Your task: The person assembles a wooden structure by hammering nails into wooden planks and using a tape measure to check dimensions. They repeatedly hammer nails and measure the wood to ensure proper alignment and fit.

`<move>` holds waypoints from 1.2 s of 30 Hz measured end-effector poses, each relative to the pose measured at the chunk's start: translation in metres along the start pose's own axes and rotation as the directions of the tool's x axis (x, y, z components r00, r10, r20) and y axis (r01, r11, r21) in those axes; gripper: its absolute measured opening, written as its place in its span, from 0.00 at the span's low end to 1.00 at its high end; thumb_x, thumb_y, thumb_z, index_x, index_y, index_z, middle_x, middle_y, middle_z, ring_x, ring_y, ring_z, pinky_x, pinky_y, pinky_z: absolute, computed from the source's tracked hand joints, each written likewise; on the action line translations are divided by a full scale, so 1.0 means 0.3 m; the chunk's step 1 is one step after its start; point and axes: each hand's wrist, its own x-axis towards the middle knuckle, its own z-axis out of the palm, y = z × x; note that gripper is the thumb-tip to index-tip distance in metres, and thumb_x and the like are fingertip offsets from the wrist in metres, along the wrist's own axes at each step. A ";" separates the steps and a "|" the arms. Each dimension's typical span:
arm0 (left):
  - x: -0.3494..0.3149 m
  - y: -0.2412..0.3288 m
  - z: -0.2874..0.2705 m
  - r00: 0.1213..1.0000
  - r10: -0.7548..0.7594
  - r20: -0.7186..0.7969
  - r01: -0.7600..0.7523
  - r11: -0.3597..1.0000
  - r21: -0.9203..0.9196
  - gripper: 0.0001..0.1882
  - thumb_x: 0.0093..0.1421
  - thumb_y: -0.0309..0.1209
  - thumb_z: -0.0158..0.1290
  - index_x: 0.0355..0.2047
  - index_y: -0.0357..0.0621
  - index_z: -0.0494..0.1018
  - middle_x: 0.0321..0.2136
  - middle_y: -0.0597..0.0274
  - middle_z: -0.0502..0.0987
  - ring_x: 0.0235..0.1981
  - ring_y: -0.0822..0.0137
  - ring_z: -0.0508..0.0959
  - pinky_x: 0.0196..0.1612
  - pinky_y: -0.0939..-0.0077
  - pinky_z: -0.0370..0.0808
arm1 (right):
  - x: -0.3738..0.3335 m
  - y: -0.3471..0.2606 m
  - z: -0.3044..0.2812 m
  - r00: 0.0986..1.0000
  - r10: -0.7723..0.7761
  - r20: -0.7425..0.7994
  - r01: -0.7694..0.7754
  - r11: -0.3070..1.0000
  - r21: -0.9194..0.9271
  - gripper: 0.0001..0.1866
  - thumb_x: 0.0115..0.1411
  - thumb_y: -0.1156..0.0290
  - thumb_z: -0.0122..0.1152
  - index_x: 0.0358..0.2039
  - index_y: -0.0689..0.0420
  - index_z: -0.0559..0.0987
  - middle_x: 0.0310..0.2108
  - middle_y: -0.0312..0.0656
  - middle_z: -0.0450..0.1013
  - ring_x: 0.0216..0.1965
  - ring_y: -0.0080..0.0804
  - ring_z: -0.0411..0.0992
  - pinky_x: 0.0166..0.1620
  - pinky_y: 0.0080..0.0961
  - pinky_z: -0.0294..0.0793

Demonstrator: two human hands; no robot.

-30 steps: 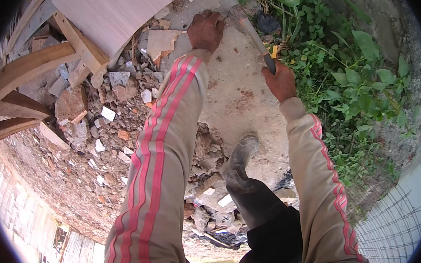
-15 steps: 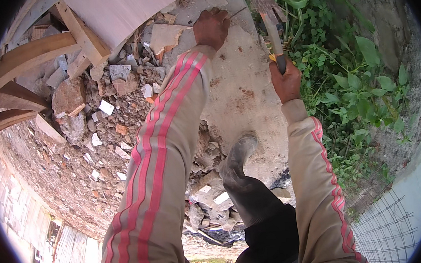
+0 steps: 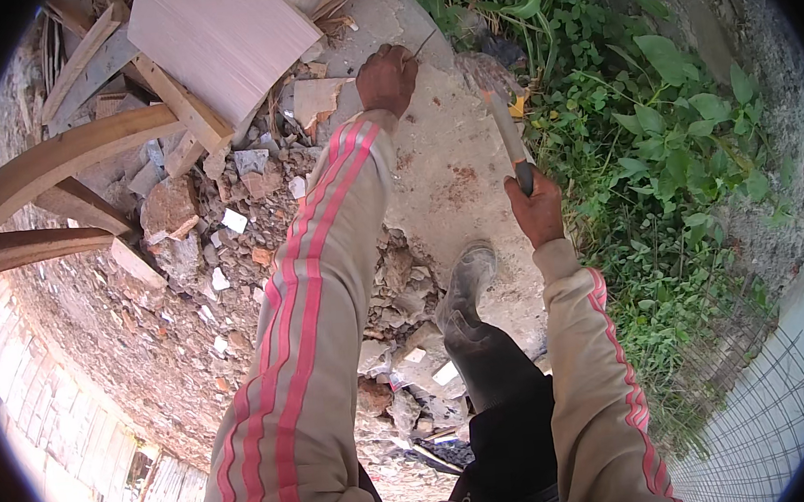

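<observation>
Left hand point(image 3: 386, 78) clenched on thin nail point(image 3: 424, 42) over concrete slab point(image 3: 453, 181); right hand point(image 3: 536, 210) grasping hammer point(image 3: 503, 120). Rubble point(image 3: 229, 217), planks point(image 3: 162, 81) left; weeds point(image 3: 657, 136) right.

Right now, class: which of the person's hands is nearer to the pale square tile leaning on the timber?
Left. The left hand is just right of the tile; the right hand grips a hammer farther right.
</observation>
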 end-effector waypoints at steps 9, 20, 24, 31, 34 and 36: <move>-0.615 0.480 -0.530 0.820 -0.237 0.521 0.545 0.603 -0.583 0.11 0.66 0.30 0.53 0.44 0.37 0.79 0.30 0.69 0.77 0.31 0.77 0.75 0.37 0.78 0.75 | -0.770 0.223 -0.315 0.976 0.206 0.077 -0.184 0.957 -0.224 0.12 0.56 0.61 0.64 0.29 0.58 0.78 0.23 0.53 0.77 0.29 0.60 0.77 0.35 0.54 0.75; -1.004 1.103 -1.597 0.873 0.065 0.483 0.149 0.907 -0.393 0.13 0.63 0.34 0.59 0.46 0.42 0.82 0.43 0.54 0.82 0.44 0.59 0.82 0.48 0.64 0.79 | -1.427 -0.058 -0.672 0.938 0.329 0.107 -0.322 0.944 -0.077 0.19 0.49 0.60 0.69 0.30 0.66 0.82 0.27 0.58 0.79 0.33 0.59 0.79 0.39 0.51 0.75; -1.139 1.188 -2.005 0.894 -0.029 0.446 0.283 0.809 -0.515 0.13 0.67 0.32 0.56 0.49 0.43 0.79 0.39 0.58 0.82 0.35 0.65 0.82 0.39 0.68 0.79 | -1.379 -0.243 -0.915 0.968 0.068 0.243 -0.093 0.991 0.093 0.17 0.60 0.67 0.68 0.49 0.58 0.82 0.18 0.30 0.65 0.15 0.21 0.63 0.18 0.27 0.63; -1.307 1.071 -2.510 0.905 -0.400 0.147 0.363 0.542 -0.758 0.18 0.72 0.32 0.52 0.59 0.40 0.74 0.35 0.63 0.83 0.28 0.76 0.79 0.34 0.79 0.79 | -1.499 -1.409 -1.410 0.947 -0.240 0.215 0.144 0.912 0.384 0.10 0.66 0.69 0.66 0.30 0.54 0.74 0.22 0.28 0.66 0.20 0.17 0.63 0.23 0.21 0.60; -1.285 1.011 -2.636 0.854 -0.520 -0.022 0.194 0.356 -0.914 0.16 0.72 0.34 0.54 0.55 0.37 0.76 0.36 0.63 0.83 0.30 0.77 0.80 0.36 0.78 0.79 | -1.502 -1.721 -1.444 0.865 -0.468 0.180 0.404 0.863 0.303 0.10 0.68 0.67 0.64 0.34 0.55 0.73 0.21 0.30 0.66 0.20 0.17 0.64 0.23 0.21 0.63; -1.220 0.967 -2.709 0.838 -0.537 -0.094 0.066 0.271 -0.960 0.15 0.71 0.35 0.56 0.52 0.38 0.77 0.35 0.64 0.83 0.32 0.76 0.80 0.38 0.78 0.79 | -1.559 -1.930 -1.398 0.846 -0.517 0.126 0.453 0.824 0.340 0.10 0.70 0.65 0.62 0.36 0.56 0.72 0.22 0.31 0.65 0.20 0.18 0.64 0.23 0.22 0.65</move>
